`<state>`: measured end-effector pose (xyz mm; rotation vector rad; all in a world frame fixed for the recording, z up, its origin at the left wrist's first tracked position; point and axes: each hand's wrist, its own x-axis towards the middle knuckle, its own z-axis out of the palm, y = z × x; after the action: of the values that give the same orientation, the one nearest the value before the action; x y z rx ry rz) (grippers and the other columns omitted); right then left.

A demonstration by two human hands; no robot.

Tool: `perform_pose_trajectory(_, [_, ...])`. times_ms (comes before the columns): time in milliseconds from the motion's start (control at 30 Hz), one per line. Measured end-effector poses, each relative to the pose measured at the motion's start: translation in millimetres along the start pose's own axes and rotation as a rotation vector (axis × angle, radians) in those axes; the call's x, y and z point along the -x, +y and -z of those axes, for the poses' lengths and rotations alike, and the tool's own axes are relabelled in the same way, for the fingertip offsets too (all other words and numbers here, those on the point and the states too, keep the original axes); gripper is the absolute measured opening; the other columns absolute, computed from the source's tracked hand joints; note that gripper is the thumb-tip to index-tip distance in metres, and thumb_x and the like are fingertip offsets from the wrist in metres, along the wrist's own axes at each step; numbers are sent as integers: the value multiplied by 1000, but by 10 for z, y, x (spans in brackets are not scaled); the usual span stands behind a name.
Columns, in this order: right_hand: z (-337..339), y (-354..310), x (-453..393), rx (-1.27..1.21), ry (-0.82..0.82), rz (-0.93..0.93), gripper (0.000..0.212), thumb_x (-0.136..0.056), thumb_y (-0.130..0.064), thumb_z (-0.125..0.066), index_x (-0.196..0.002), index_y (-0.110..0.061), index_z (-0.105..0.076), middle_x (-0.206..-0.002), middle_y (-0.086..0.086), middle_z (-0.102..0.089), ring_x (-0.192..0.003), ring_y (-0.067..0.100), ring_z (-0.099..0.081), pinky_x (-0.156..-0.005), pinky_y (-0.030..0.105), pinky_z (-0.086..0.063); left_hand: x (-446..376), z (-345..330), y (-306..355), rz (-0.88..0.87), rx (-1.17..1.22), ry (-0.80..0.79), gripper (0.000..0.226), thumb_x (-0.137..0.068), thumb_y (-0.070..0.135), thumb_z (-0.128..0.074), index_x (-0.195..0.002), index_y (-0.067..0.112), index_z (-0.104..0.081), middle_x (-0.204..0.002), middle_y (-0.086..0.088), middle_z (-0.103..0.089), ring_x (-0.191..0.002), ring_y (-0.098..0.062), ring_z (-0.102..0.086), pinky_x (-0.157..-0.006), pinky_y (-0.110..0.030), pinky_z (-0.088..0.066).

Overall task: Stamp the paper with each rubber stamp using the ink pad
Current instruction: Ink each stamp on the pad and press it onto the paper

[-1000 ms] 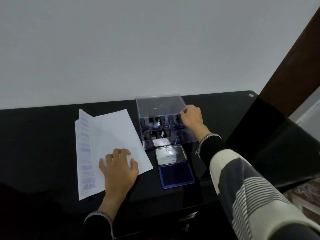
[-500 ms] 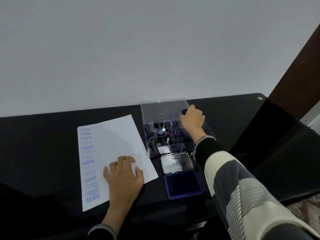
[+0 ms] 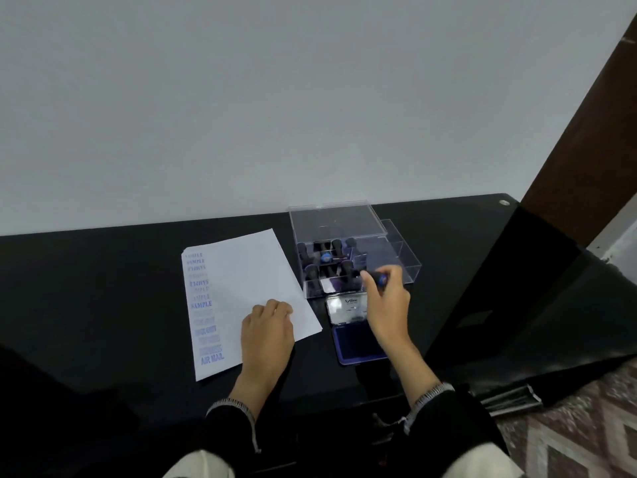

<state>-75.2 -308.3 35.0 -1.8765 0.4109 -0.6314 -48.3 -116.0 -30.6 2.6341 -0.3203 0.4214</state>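
Black glossy tabletop [image 3: 103, 288], carrying all items listed. White paper [image 3: 248, 270], lying flat at centre-left; a column of blue stamped words runs down its 9 o'clock edge, among them "SAMPLE" and "AIR MAIL". Left hand [image 3: 267, 334], palm down on the paper's 5 o'clock corner, fingers loosely bent and pressing the sheet, its grip closed round nothing. Clear plastic stamp box [image 3: 396, 257], at 3 o'clock of the paper, its transparent lid standing raised at 12 o'clock; dark-handled rubber stamps [image 3: 327, 258] stand upright in its left compartments, right compartments hard to read. Ink pad [image 3: 351, 343], just beside the box at its 6 o'clock, lid open and lying back toward the box, blue pad face exposed. Right hand [image 3: 387, 301], raised over the ink pad's lid and the box's near edge, grip clamped on one dark stamp [image 3: 375, 278] held at the fingertips, the stamp blurred. Both wrists wear dark cuffs.
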Motion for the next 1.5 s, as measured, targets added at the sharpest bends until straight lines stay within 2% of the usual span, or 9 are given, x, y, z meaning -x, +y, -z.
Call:
perform_pose_trajectory(200, [100,239,371,74,54,-132,20,-100,-33,-42,-105,-14,-41,-79,3,-57,-66,15,-54,-51,23,-35,240,46,56,-40,64,-60,29,-99,22,-46,-124,15,-59,-130,1,-57,-121,-18,-48,-105,-32,-34])
perform_pose_trajectory(333, [79,271,436,-8,81,-154,16,-101,-32,-39,-106,-17,-38,-88,-1,-59,-78,12,-56,-58,17,-38,325,142,82,-133,150,-253,63,-88,66,-28,-134,29,-48,-144,12,-43,-139,-12,-29,-119,-38,-12])
perform_pose_trajectory(433, [78,271,453,-54,75,-145,15,-101,-31,-40,-107,-17,-39,-100,0,-62,-88,8,-57,-65,11,-39,320,189,144,-188,70,-469,87,-73,89,-27,-146,42,-25,-156,16,-21,-148,-11,-4,-117,-51,10])
perform_pose_trajectory(533, [95,260,433,-85,58,-141,16,-101,-31,-40,-108,-16,-40,-104,0,-63,-90,4,-57,-68,9,-39,309,175,183,-168,10,-515,98,-65,93,-32,-149,45,-14,-159,14,-13,-148,-13,5,-115,-56,15])
perform_pose_trajectory(633, [96,261,413,-95,61,-128,17,-101,-31,-40,-109,-15,-40,-103,0,-64,-88,-1,-57,-69,10,-39,307,136,220,-150,-13,-476,97,-65,93,-34,-149,47,-16,-156,13,-16,-147,-14,2,-114,-58,12])
perform_pose_trajectory(800, [68,282,398,-113,87,-112,17,-101,-32,-40,-107,-16,-41,-99,-1,-65,-89,14,-61,-70,15,-41,314,113,273,-121,15,-378,87,-67,92,-37,-142,51,-29,-149,15,-27,-144,-11,-10,-115,-57,8])
perform_pose_trajectory(1033, [109,294,341,-49,42,-81,19,-97,-30,-52,-97,-11,-51,-80,-4,-56,-70,5,-52,-62,12,-40,327,111,271,-125,11,-353,86,-67,94,-32,-141,52,-30,-150,14,-28,-143,-12,-12,-116,-57,6])
perform_pose_trajectory(1233, [237,154,293,130,-281,-43,18,-100,-26,-48,-98,-9,-54,-82,0,-58,-68,3,-51,-56,8,-40,345,128,258,-141,27,-347,79,-71,90,-36,-140,51,-34,-150,14,-29,-143,-11,-13,-116,-56,5])
perform_pose_trajectory(1500, [321,71,261,575,-404,188,23,-101,-34,-41,-91,-14,-45,-72,1,-55,-61,20,-52,-55,36,-42,350,103,235,-154,34,-330,72,-73,88,-35,-137,56,-36,-148,15,-30,-141,-8,-12,-116,-56,6])
